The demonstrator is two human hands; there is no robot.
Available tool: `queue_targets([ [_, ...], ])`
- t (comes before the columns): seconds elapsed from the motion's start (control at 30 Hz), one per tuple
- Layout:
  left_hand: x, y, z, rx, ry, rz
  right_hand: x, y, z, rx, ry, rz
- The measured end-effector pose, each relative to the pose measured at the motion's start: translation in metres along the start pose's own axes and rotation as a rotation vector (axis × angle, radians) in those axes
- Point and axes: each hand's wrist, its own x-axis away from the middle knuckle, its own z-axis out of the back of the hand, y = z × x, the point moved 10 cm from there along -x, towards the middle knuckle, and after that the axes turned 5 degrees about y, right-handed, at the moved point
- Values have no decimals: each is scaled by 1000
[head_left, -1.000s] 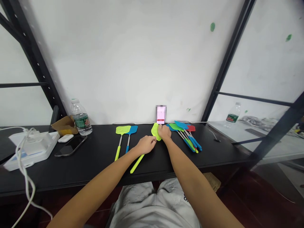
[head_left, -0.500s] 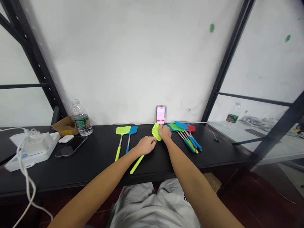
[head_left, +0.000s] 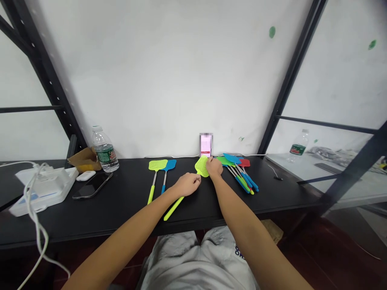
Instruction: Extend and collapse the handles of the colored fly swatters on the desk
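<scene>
A yellow-green fly swatter (head_left: pixel 201 166) lies slantwise in front of me, its handle toward the table's front edge. My left hand (head_left: pixel 188 184) is closed around its shaft, between the head and the handle. My right hand (head_left: pixel 214 166) pinches the right edge of its mesh head; the fingertips are partly hidden. Left of my hands, another yellow-green fly swatter (head_left: pixel 157 165) and a blue fly swatter (head_left: pixel 171 164) lie side by side, handles toward me. To the right is a pile of several fly swatters (head_left: pixel 238 169) in blue, green and red.
A phone (head_left: pixel 206 146) with a lit screen leans against the wall. On the left are a water bottle (head_left: pixel 105 151), a cardboard box (head_left: pixel 84 160), a dark phone (head_left: pixel 93 185), a white case (head_left: pixel 86 176) and a power strip (head_left: pixel 45 189) with cables. Black metal posts frame the table (head_left: pixel 127 217).
My right hand has shifted slightly to the right along the edge of the swatter's head, and the head has turned a little. My left hand keeps its hold. The view has moved slightly.
</scene>
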Motion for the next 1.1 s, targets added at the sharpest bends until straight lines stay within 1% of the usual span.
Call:
queue_targets([
  [0.13, -2, -3, 0, 10, 8, 6, 2, -6, -7, 73, -23, 84],
  [0.27, -1, -4, -1, 4, 3, 17, 3, -6, -7, 81, -21, 85],
  [0.37, -1, -5, 0, 1, 0, 20, 5, -7, -1, 77, 7, 94],
  [0.5, -1, -6, 2, 1, 14, 30, 9, -13, 12, 106, 77, 121],
  [0.57, -2, -8, 3, 9, 29, 40, 10, -19, 17, 70, 99, 153],
  [0.6, -3, -9, 3, 18, 39, 49, 11, -23, 18, 26, 89, 179],
  [0.67, -4, -13, 7, 39, 76, 77, 14, -33, 12, -101, 8, 235],
  [0.8, -5, -22, 24, 59, 215, 125, 31, -58, -12, -374, -259, 348],
  [0.87, -5, -23, 33, 62, 280, 126, 43, -67, -25, -487, -402, 376],
  [1.0, -4, -25, 44, 78, 352, 133, 63, -74, -45, -709, -706, 313],
  [1.1, -4, -23, 44, 101, 357, 120, 70, -75, -49, -790, -825, 253],
])
